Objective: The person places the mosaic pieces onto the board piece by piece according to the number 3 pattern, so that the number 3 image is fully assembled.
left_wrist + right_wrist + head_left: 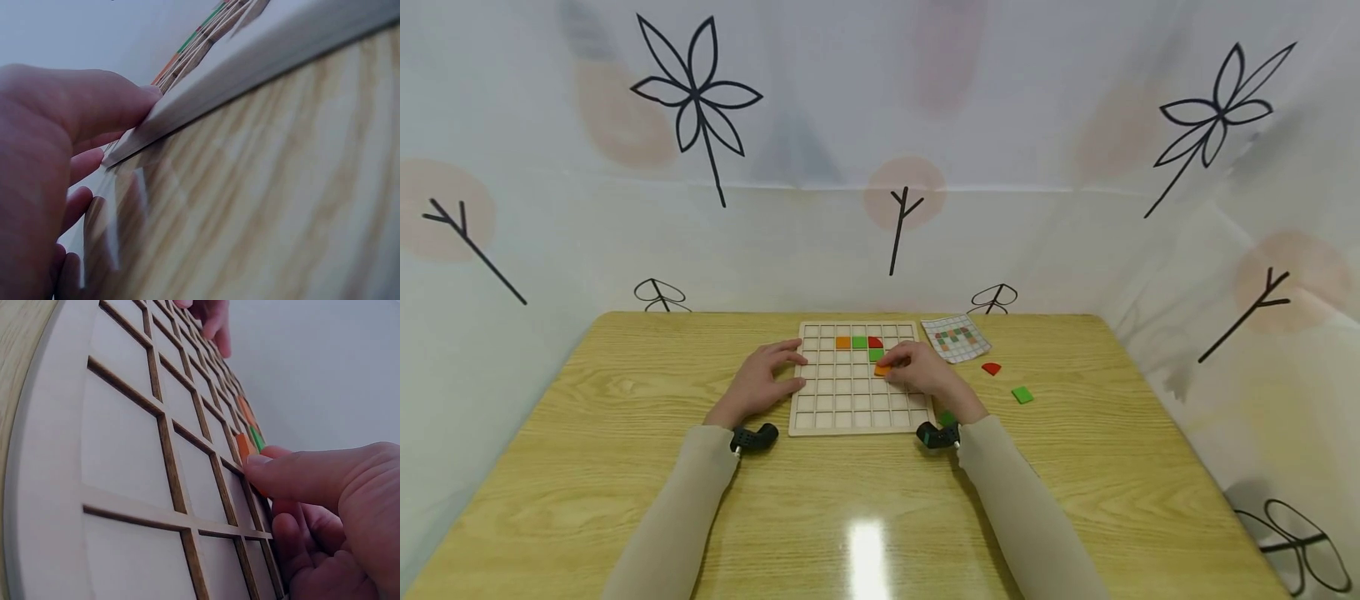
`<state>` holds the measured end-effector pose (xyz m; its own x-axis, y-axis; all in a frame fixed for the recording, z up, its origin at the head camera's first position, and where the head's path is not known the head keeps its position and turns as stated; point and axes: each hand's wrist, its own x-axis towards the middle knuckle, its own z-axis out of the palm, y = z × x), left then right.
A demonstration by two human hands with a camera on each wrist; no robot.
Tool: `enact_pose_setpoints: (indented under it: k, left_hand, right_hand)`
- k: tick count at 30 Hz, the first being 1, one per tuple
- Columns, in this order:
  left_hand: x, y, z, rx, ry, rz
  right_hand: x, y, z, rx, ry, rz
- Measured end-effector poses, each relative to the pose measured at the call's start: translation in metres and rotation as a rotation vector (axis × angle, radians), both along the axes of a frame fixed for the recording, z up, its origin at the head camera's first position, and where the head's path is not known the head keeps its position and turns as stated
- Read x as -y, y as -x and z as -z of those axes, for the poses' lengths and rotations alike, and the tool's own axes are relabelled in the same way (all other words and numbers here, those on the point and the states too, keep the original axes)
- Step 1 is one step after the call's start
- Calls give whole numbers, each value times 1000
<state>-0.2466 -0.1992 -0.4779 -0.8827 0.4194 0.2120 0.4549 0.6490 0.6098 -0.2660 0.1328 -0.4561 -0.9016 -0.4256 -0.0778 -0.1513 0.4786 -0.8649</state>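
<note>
A pale wooden grid board (825,402) lies on the table. Set in its cells toward the back are an orange square tile (843,342), a green square tile (859,342) and a red rounded tile (876,342), with another green tile (876,355) in front of the red one. My right hand (921,371) pinches an orange tile (245,447) between thumb and fingers, right at a cell in front of that green tile. The fingers partly hide it. My left hand (762,379) rests at the board's left edge, fingers extended, the thumb (119,103) against its side.
A paper sheet with a coloured grid pattern (955,337) lies beyond the board's right corner. Nearer on the right are a red rounded tile (991,368) and a green tile (1022,395). Another green piece (947,417) shows partly beneath my right wrist. Patterned cloth surrounds the wooden table (625,392).
</note>
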Motion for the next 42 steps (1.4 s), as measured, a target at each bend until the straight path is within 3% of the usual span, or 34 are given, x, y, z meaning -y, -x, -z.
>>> enact_pose_setpoints:
  k: [14, 34, 42]
  left_hand:
    - [0, -2, -1, -11, 5, -1]
    - [0, -1, 0, -13, 6, -8]
    - [-1, 0, -1, -11, 11, -6]
  right_hand:
    - [5, 2, -11, 11, -91, -19]
    - [9, 2, -15, 20, -86, -16]
    - [9, 1, -17, 3, -131, -27]
